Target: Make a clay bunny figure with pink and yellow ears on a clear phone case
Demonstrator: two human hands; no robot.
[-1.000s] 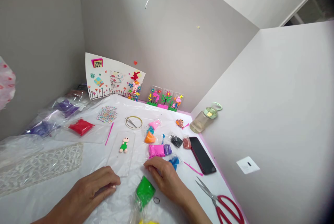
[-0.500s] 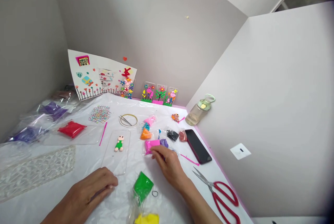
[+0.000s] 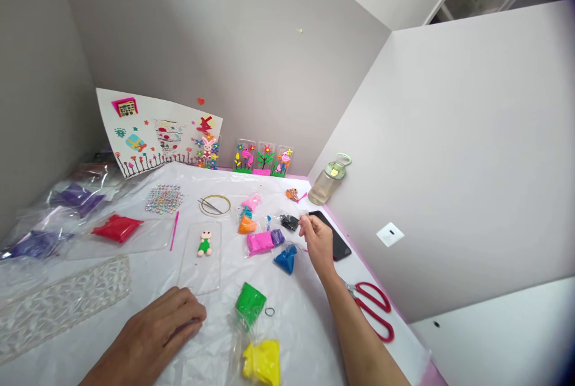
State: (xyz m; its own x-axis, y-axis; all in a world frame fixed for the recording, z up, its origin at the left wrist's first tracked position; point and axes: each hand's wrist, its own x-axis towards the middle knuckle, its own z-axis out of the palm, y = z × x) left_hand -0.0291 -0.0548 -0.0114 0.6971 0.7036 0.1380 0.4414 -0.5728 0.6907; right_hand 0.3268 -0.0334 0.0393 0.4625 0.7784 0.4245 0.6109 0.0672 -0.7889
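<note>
My right hand (image 3: 318, 241) reaches out over the table, its fingertips pinched together beside a small bag of black clay (image 3: 290, 222); what they pinch is hidden. It lies between the blue clay bag (image 3: 286, 258) and a dark phone (image 3: 335, 242). My left hand (image 3: 159, 333) rests on the white sheet with its fingers curled under, just below a clear phone case (image 3: 201, 260) that bears a small green clay figure (image 3: 205, 244). Near it lies a green clay bag (image 3: 250, 303).
Bags of magenta (image 3: 259, 243), orange (image 3: 247, 225), yellow (image 3: 262, 362) and red clay (image 3: 115, 228) lie about. Red scissors (image 3: 372, 308) lie near the right edge, with a water bottle (image 3: 326, 185) behind. A decorated card (image 3: 153, 137), a gem sheet (image 3: 164, 199) and a gold ring (image 3: 215, 204) are at the back.
My right hand moved from the magenta clay bag away and to the right, to the black clay bag. The view turned right. My left hand has stayed put.
</note>
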